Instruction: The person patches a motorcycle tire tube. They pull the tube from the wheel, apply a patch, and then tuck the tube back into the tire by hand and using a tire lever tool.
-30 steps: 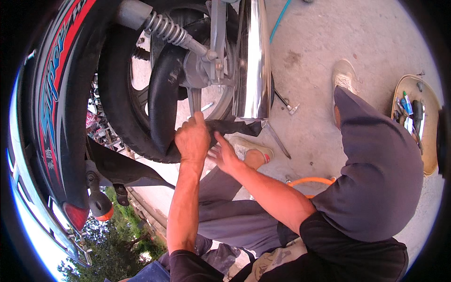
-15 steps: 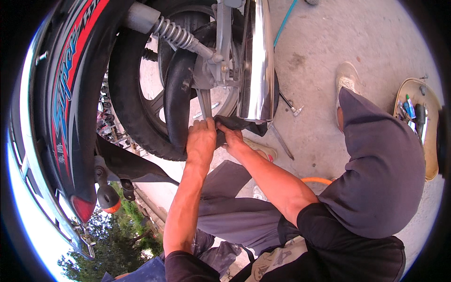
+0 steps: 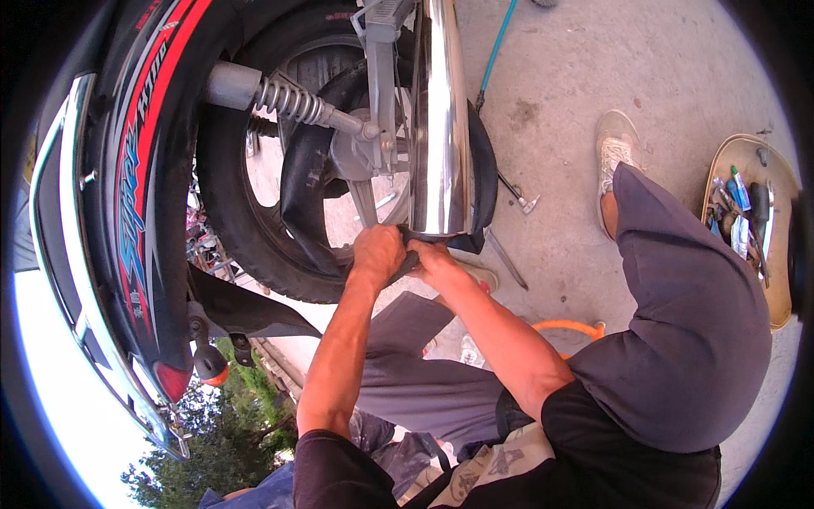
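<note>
A black inner tube [image 3: 303, 191] hangs in a loose loop around the hub side of a motorcycle's rear wheel. My left hand [image 3: 378, 253] is closed on the tube at the lower edge of the tyre [image 3: 231, 216]. Right beside it, my right hand [image 3: 431, 260] has its fingers wrapped round the tube too, just below the end of the chrome exhaust pipe [image 3: 438, 127]. Another stretch of black rubber shows beyond the pipe. Part of the wheel is hidden behind the pipe and the swingarm [image 3: 383, 76].
A spring shock absorber [image 3: 292, 100] runs to the axle. On the concrete lie a hammer [image 3: 527, 204], a flat metal bar [image 3: 507, 260] and a teal hose [image 3: 497, 51]. At the right, a beige tray [image 3: 780, 297] holds several tools. An orange curved object [image 3: 564, 325] lies near my leg.
My view has shifted slightly. Both hands have drawn closer together along the tube, and the tube's loop looks flatter and more creased. The rubber beyond the exhaust shows more.
</note>
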Motion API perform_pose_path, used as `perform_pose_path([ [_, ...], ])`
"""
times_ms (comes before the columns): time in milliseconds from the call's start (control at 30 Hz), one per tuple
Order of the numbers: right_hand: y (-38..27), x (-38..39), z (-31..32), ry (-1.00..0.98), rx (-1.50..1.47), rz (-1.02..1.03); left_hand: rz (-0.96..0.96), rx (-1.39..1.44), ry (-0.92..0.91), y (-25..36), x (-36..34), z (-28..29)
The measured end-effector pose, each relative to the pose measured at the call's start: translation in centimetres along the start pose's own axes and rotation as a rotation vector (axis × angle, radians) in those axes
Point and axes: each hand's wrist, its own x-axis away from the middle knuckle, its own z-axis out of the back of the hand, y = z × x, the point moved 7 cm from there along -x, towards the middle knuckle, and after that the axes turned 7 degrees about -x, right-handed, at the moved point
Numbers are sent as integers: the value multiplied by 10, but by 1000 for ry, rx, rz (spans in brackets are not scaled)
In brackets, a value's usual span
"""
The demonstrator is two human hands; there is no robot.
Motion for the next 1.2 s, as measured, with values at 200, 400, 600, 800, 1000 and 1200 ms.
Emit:
perform_pose_path([
  [200,-1,-33,16,14,25,175,-6,82,-222,25,3,-5],
  [400,1,-42,18,56,-259,-83,118,-35,-100,40,5,-34],
  [600,-8,-43,29,137,-149,-59,29,-386,318,28,68,33],
  [800,-14,-35,16,246,-137,-16,-14,-410,396,-8,88,63],
  [1000,57,4,-22,157,-423,-219,-15,-256,431,-23,77,74],
  [1200,27,-5,-21,265,-236,-104,-131,-115,347,-17,79,85],
])
